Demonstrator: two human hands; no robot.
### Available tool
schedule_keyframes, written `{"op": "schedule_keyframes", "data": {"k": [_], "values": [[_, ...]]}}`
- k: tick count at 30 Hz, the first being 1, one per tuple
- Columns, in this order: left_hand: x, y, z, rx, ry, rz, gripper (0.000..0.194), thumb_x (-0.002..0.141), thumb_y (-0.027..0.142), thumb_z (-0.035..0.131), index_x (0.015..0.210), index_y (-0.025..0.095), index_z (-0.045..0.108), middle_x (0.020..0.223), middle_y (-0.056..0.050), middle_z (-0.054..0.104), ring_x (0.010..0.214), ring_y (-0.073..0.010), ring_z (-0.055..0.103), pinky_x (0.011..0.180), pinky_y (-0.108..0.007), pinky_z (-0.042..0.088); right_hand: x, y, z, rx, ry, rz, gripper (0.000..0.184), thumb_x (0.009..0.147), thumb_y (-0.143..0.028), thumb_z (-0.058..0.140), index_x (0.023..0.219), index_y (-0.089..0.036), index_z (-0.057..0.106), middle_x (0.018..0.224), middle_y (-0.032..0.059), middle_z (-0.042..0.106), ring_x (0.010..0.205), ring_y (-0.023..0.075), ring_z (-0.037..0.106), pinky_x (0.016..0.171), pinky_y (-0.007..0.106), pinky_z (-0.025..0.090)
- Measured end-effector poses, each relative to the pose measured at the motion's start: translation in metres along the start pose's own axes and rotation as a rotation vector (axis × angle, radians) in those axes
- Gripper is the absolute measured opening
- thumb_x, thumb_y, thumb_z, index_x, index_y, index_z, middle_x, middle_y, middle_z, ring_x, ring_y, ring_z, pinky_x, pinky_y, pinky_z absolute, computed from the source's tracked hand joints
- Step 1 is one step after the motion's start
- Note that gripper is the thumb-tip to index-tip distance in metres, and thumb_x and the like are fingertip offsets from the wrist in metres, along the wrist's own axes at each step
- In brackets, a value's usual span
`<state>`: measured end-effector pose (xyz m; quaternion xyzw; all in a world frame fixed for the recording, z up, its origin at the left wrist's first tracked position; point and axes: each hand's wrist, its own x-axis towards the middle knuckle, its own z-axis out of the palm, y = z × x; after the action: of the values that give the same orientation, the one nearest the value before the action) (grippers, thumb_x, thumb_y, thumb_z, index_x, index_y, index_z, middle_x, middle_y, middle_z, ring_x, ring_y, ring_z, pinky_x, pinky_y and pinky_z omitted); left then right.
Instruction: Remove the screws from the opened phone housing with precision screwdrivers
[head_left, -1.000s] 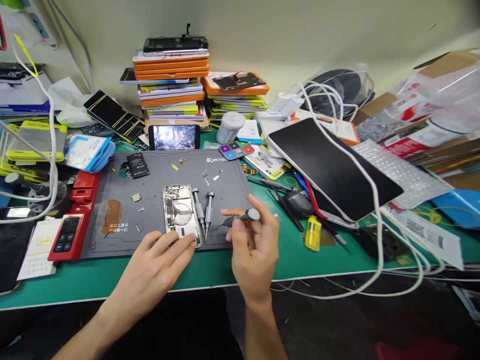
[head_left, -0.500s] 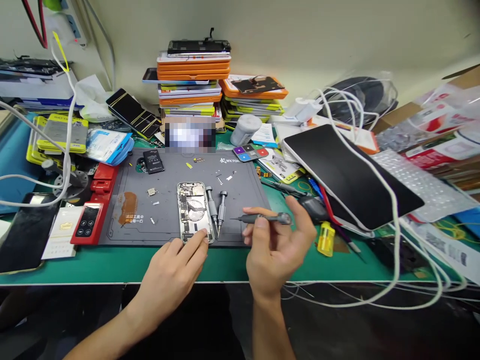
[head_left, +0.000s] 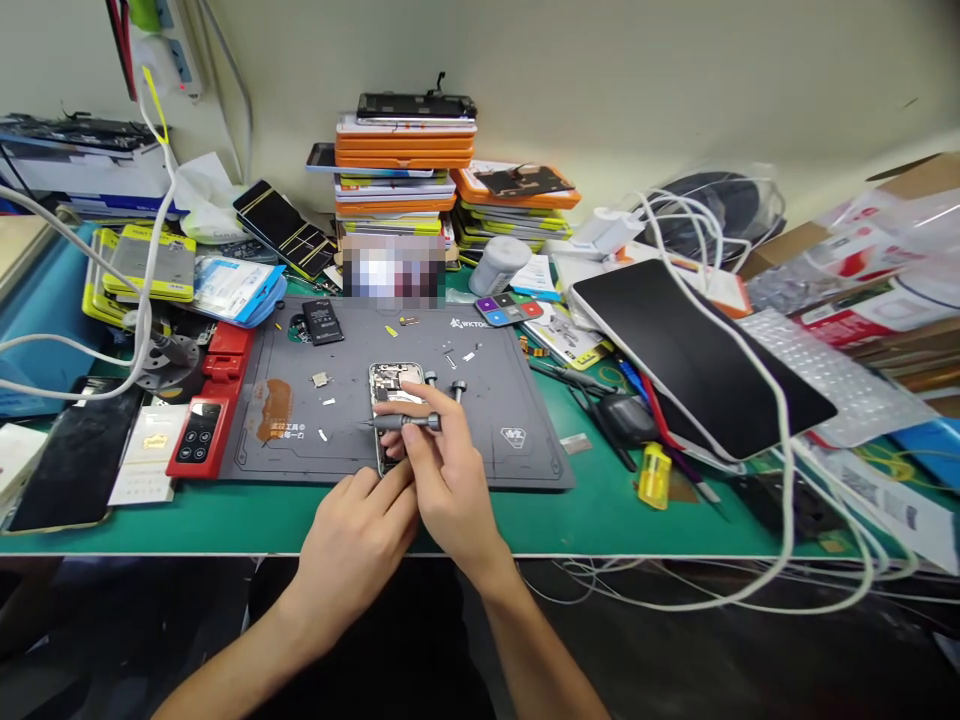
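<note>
At the frame's centre, the right hand (head_left: 450,474) pinches a grey screwdriver (head_left: 393,422) over the opened phone (head_left: 386,379) on the dark mat (head_left: 502,395), while the left hand (head_left: 360,525) seems to touch the phone's lower end, its grip too hidden to tell.

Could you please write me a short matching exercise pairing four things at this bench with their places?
Things:
1. Pale jar
2. Sideways-pointing screwdriver
3. Opened phone
4. Black battery

Places:
A. held in the right hand
B. on the mat, partly covered by the right hand
C. standing beyond the mat
D. near the mat's far left corner

Pairs: 1-C, 2-A, 3-B, 4-D
</note>
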<state>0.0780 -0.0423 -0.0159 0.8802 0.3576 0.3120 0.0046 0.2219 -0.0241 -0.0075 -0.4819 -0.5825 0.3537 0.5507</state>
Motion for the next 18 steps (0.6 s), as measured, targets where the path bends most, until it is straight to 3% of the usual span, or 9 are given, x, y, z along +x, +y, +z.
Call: {"op": "schedule_keyframes", "data": {"k": [7, 11, 14, 18], "values": [[-0.002, -0.001, 0.000, 0.004, 0.002, 0.003, 0.017, 0.110, 0.012, 0.056, 0.115, 0.010, 0.072, 0.122, -0.008, 0.077, 0.077, -0.0215, 0.048, 0.066, -0.039, 0.043, 0.002, 0.000, 0.004, 0.023, 0.022, -0.021, 0.038, 0.116, -0.028, 0.049, 0.153, -0.034, 0.053, 0.137, 0.0063, 0.075, 0.095, 0.0133, 0.076, 0.087, 0.033, 0.066], [-0.001, -0.001, 0.000, 0.040, -0.003, 0.009, 0.026, 0.111, 0.016, 0.059, 0.133, 0.011, 0.072, 0.145, -0.006, 0.073, 0.082, -0.0207, 0.053, 0.071, -0.038, 0.050, -0.002, -0.001, -0.002, 0.153, 0.199, -0.058, 0.041, 0.115, -0.028, 0.054, 0.155, -0.035, 0.047, 0.130, 0.0062, 0.077, 0.091, 0.0142, 0.077, 0.083, 0.034, 0.067], [0.000, -0.001, 0.000, 0.055, 0.008, -0.001, 0.030, 0.112, 0.019, 0.060, 0.139, 0.014, 0.072, 0.149, -0.003, 0.071, 0.083, -0.0202, 0.054, 0.074, -0.038, 0.053, -0.006, -0.003, -0.013, 0.238, 0.375, -0.058, 0.038, 0.113, -0.030, 0.057, 0.150, -0.032, 0.048, 0.117, 0.0052, 0.078, 0.079, 0.0138, 0.075, 0.073, 0.032, 0.066], [-0.001, -0.001, 0.001, 0.040, 0.019, -0.033, 0.025, 0.113, 0.022, 0.060, 0.131, 0.016, 0.076, 0.151, 0.000, 0.070, 0.076, -0.0169, 0.056, 0.070, -0.037, 0.054, -0.012, 0.000, -0.031, 0.396, 0.429, 0.105, 0.041, 0.106, -0.038, 0.070, 0.142, -0.026, 0.053, 0.100, 0.0032, 0.076, 0.068, 0.0118, 0.068, 0.060, 0.026, 0.060]]}}
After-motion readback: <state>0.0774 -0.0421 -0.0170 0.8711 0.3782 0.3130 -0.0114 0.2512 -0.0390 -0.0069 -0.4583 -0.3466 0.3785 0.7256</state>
